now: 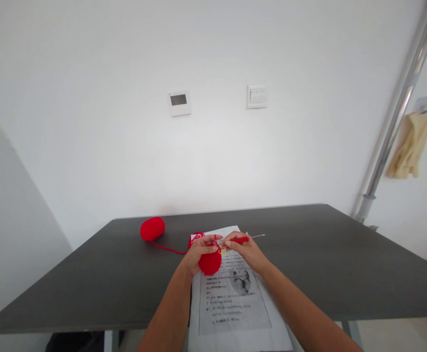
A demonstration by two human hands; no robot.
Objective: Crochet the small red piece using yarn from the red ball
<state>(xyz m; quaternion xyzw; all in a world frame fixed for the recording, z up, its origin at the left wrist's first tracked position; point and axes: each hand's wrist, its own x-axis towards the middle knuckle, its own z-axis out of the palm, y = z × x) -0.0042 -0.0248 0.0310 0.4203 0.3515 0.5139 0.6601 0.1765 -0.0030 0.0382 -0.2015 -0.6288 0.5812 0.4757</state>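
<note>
My left hand (pixel 201 252) is closed on a rounded red crochet piece (pixel 210 264), which hangs below its fingers. A strand of red yarn (pixel 166 249) runs over the table from the red yarn ball (pixel 152 229) toward this hand and passes up over a finger. Between the fingers of my right hand (pixel 243 248) is a crochet hook with a red handle (pixel 240 240); one metal end sticks out to the right, the other points at the piece. A small yellow marker (pixel 223 251) shows at the edge of the piece. The hook's working tip is too small to make out.
Printed sheets (pixel 235 313) with text and a picture lie under my hands, reaching the front edge of the dark table (pixel 309 264). Behind stands a white wall with a thermostat (pixel 179 103) and a switch (pixel 257 97). Gloves (pixel 415 144) hang beside a metal pipe (pixel 396 112).
</note>
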